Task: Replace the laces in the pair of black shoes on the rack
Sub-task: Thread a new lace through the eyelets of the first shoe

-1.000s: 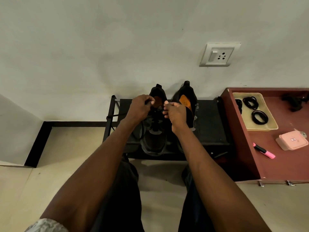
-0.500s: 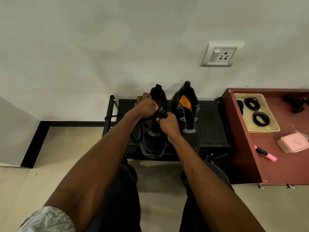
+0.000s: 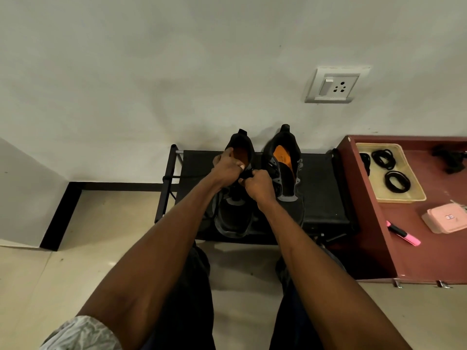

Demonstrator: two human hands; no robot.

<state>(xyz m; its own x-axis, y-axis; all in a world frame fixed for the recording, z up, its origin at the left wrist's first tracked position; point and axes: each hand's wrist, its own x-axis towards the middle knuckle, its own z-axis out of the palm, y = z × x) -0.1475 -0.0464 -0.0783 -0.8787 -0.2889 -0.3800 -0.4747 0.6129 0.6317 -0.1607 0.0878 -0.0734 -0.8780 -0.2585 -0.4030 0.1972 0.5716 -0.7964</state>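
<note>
Two black shoes (image 3: 286, 173) stood side by side on the black rack (image 3: 321, 188) against the wall, heels toward it. I saw both hands over the left-side shoe (image 3: 233, 215): the left hand (image 3: 227, 169) curled at its collar, the right hand (image 3: 260, 186) pinching its black lace (image 3: 246, 174). Coiled black laces (image 3: 398, 181) lay in a tray (image 3: 414, 195) on the red bench (image 3: 434, 258), well apart.

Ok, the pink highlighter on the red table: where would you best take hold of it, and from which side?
Probably by the middle of the pink highlighter, pinched across its barrel from above. It lies flat and diagonal on the red table, its long sides free, and the pink box sits apart from it.
</note>
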